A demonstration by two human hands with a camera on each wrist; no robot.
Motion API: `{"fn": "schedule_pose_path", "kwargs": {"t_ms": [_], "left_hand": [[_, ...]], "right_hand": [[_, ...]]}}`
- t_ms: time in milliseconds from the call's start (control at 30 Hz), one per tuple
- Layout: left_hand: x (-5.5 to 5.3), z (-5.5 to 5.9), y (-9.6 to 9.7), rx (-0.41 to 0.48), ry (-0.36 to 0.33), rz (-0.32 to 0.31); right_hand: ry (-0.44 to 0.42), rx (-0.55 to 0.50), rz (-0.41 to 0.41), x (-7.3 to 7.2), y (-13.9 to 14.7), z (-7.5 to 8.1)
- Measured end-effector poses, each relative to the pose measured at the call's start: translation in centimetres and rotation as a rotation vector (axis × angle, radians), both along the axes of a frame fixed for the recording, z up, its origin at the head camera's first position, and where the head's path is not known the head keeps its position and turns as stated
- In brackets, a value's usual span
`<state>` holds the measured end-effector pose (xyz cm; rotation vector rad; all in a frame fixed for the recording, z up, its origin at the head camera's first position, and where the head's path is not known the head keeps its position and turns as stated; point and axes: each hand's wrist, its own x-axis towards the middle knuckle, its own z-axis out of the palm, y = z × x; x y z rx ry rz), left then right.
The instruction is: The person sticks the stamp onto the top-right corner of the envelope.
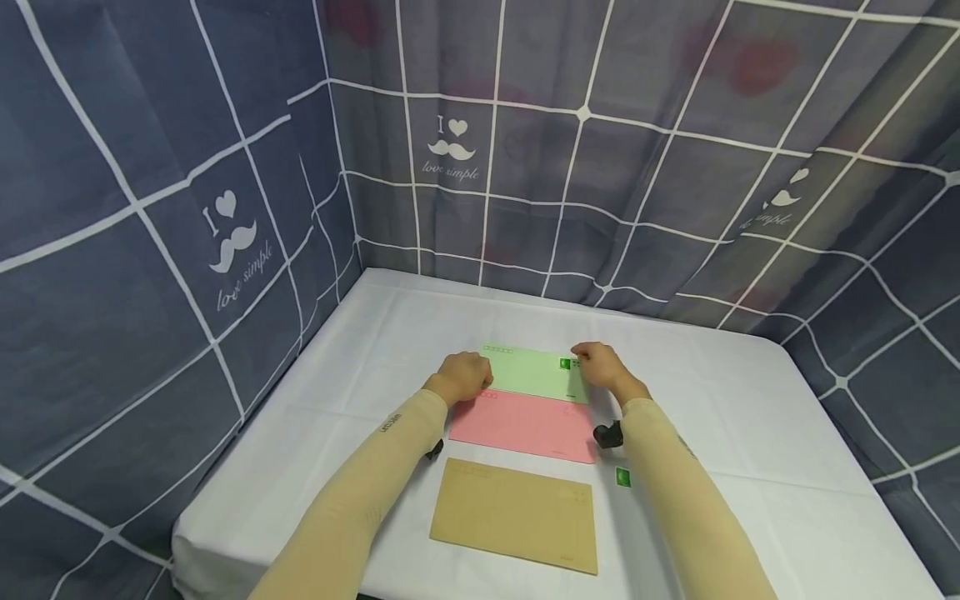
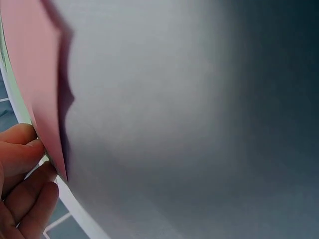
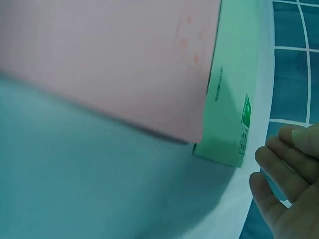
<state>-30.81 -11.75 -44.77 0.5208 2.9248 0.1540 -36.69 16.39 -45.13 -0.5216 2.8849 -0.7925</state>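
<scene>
Envelope positioning appears to be the step in hand: the green envelope (image 1: 528, 375) lies on the white table (image 1: 712, 400), partly overlapped by the pink envelope (image 1: 525, 427). The left hand (image 1: 463, 375) appears to pinch the green envelope's left edge; the right hand (image 1: 600, 364), empty, fingers relaxed, is beside the other end. Next move likely calls for collecting the loose stamp (image 1: 623, 477). Left-hand contact is partly hidden; pink print is too faint to read.

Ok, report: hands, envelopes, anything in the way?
Left hand grips pink envelope. Right hand holds nothing, beside green envelope. Pink overlaps green's lower edge; loose stamp lies clear.
</scene>
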Motion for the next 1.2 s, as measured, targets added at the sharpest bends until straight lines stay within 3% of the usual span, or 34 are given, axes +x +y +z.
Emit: {"fn": "schedule_pose_path", "kwargs": {"t_ms": [167,467,633,900,1200], "left_hand": [[0.1,0.0,0.0,0.026,-0.001,0.009],[0.1,-0.2,-0.2,0.044,-0.001,0.002],[0.1,-0.2,-0.2,0.031,0.008,0.002],[0.2,-0.2,0.0,0.056,-0.035,0.039],[-0.1,-0.1,0.1,0.026,-0.007,0.028]], "right_hand": [[-0.074,0.074,0.062,0.7,0.1,0.0],[-0.129,0.165,0.165,1.7,-0.4,-0.3],[-0.169,0.193,0.176,1.7,-0.6,-0.4],[-0.209,0.213,0.159,1.9,-0.4,-0.8],[-0.182,0.281,0.182,1.8,-0.8,-0.5]]}}
